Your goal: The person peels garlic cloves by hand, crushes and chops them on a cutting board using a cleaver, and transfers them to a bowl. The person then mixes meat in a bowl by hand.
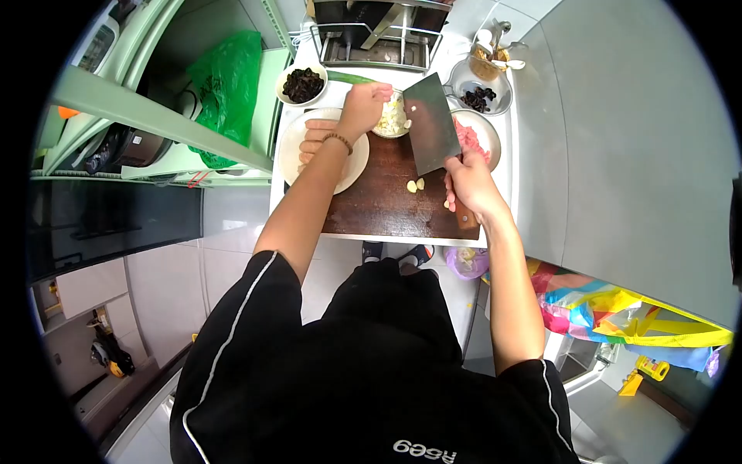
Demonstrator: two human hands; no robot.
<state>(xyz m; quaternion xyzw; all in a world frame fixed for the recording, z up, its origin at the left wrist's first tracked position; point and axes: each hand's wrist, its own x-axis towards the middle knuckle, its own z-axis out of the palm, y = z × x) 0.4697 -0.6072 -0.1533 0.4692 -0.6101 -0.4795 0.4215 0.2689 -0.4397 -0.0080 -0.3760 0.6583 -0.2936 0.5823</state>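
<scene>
Basically: R grip (469,184) wrapped round brown wooden handle (466,218) of cleaver (434,133); wide rect. grey metal blade, few pale bits stuck on, held over R part of dk. brown board (367,210). L grip (369,99) at small bowl (390,136) w/ chopped pale-yellow bits (393,116); finger state & contact can't tell. Nr. blade, on board: pale cloves (412,186). Board's L: cream plate (356,164) w/ pale-pink sausages (312,134).

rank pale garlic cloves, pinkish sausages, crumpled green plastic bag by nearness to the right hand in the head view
1. Garlic cloves: on brown wooden board, just left of right hand.
2. Sausages: on round cream plate, farther left.
3. Green bag: far left, beyond the plate.
</scene>
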